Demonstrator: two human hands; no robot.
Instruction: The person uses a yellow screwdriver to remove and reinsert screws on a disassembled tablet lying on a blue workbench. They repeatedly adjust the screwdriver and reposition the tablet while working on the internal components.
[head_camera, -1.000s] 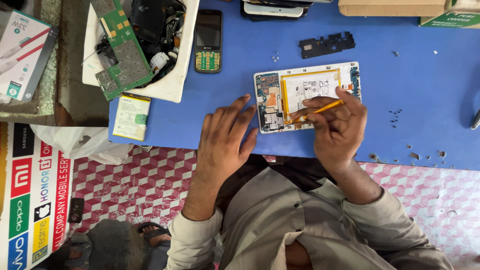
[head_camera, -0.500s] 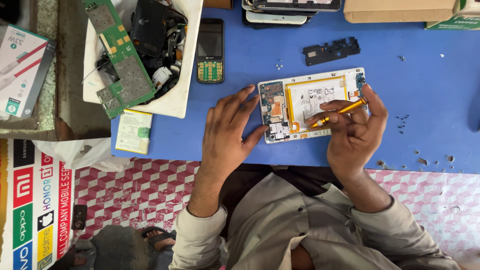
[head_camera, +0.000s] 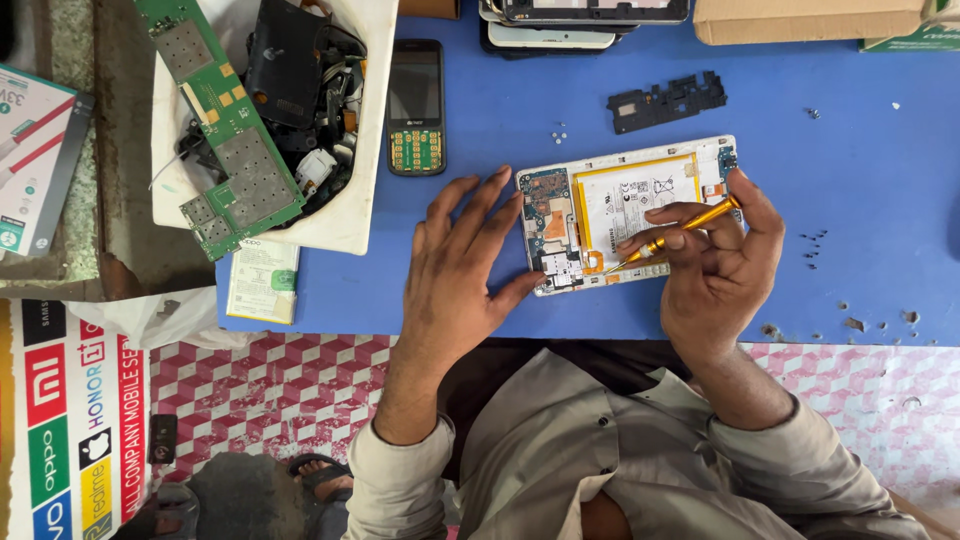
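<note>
We are unscrewing the opened phone (head_camera: 625, 212): right hand (head_camera: 715, 275) clamped on the yellow screwdriver (head_camera: 675, 232), left hand (head_camera: 455, 265) spread flat, steadying; next needs steady tip pressure

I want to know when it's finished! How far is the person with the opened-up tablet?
Done: the tablet lies with its back off, battery and circuit board bare, and a black plastic part and tiny screws lie loose on the blue table. In hand: the right hand points a yellow screwdriver at the lower edge, while the left hand steadies the tablet's side. Left: the battery and board remain in place.
</note>
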